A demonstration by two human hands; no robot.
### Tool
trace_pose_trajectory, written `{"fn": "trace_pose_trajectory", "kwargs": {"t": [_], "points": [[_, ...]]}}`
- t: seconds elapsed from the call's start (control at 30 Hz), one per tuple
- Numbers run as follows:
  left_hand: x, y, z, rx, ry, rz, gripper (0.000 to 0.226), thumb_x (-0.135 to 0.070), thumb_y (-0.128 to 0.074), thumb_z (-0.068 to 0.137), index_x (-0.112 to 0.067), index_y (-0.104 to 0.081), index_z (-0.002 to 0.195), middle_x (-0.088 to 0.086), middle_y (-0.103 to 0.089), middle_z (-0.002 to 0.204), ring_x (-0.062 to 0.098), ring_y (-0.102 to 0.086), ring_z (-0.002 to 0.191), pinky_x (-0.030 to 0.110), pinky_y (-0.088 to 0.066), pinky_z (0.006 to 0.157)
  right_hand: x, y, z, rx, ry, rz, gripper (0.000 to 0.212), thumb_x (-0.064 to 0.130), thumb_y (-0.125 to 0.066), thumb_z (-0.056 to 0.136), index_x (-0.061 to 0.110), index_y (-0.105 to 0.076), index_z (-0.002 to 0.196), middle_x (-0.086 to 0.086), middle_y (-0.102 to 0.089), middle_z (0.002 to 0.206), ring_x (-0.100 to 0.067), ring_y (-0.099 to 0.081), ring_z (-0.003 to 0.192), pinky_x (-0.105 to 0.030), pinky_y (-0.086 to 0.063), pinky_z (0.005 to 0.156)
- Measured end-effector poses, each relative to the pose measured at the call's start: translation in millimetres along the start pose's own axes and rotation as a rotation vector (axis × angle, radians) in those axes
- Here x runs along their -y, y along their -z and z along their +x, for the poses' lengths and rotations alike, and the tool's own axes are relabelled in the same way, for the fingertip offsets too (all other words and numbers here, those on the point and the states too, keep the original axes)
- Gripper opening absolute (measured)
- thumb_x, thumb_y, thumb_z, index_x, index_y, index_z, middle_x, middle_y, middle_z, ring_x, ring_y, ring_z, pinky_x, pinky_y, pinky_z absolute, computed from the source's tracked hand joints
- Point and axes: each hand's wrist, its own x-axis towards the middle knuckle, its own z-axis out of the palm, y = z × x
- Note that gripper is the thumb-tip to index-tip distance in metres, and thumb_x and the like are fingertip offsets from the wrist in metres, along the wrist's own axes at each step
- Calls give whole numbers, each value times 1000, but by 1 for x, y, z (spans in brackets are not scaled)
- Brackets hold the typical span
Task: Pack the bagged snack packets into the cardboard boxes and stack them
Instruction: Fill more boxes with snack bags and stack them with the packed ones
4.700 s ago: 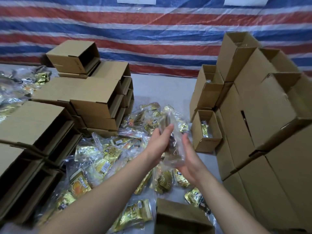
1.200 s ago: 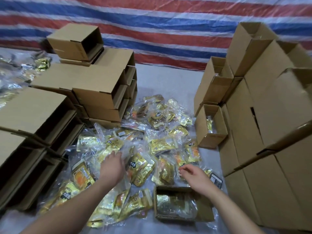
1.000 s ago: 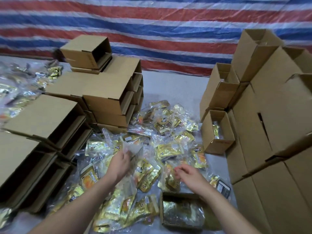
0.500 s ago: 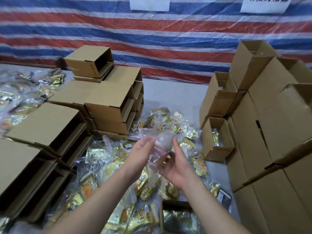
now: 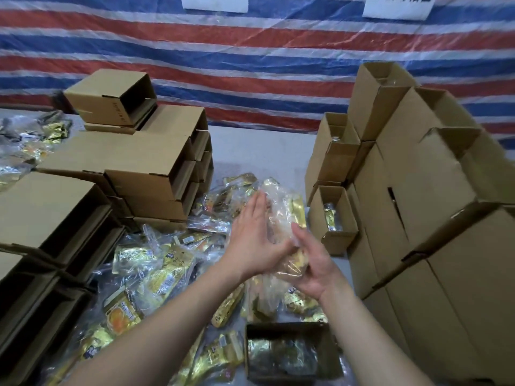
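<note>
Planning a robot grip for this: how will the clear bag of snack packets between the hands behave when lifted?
The clear bag probably flops: its film crinkles between the left hand and right hand. Likely slippery, since it looks glossy. Packets inside may shift.

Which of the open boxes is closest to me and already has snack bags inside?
The open box at the bottom, right below the hands; a bag shows inside. The other visibly filled box stands farther away by the right stack.
</note>
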Motion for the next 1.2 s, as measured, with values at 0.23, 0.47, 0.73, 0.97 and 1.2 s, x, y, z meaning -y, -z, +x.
{"fn": "trace_pose_trajectory", "kwargs": {"t": [0.23,0.47,0.73,0.97,1.2], "points": [[36,-4,-18,441,61,-315,110,-51,-77,80,-34,-1,158,-11,-36,149,4,-43,129,4,-41,87,32,41,-45,-160,178,-569,68,34,-79,69,16,-60,132,-8,-70,123,-30,-66,113,-46,-53,94],[103,-61,-61,808,148,127,59,-47,-60,95,-25,-44,148,0,-53,144,21,-55,124,28,-42,99,-5,54,-58,147,-52,-1444,53,26,-74,85,50,-57,129,13,-67,125,-8,-62,116,-28,-47,103],[123,-70,-64,778,164,94,34,-38,-47,104,-28,-64,131,0,-68,120,20,-62,106,39,-49,98,-77,75,-31,349,-459,-1847,51,42,-49,85,39,-49,136,-1,-67,115,-21,-61,98,-35,-51,88],[122,-79,-66,669,110,111,33,-34,-45,104,-29,-65,130,-3,-68,122,17,-61,109,31,-46,91,-119,99,-5,292,-517,-1859,71,37,-61,92,27,-28,154,-7,-44,152,-28,-45,136,-38,-38,112],[118,-79,-70,679,67,120,33,-33,-43,105,-31,-62,131,-3,-68,120,17,-61,106,31,-44,87,-111,100,-15,168,-539,-1698,54,34,-68,84,32,-54,137,5,-61,127,-17,-60,112,-24,-49,87]]}}
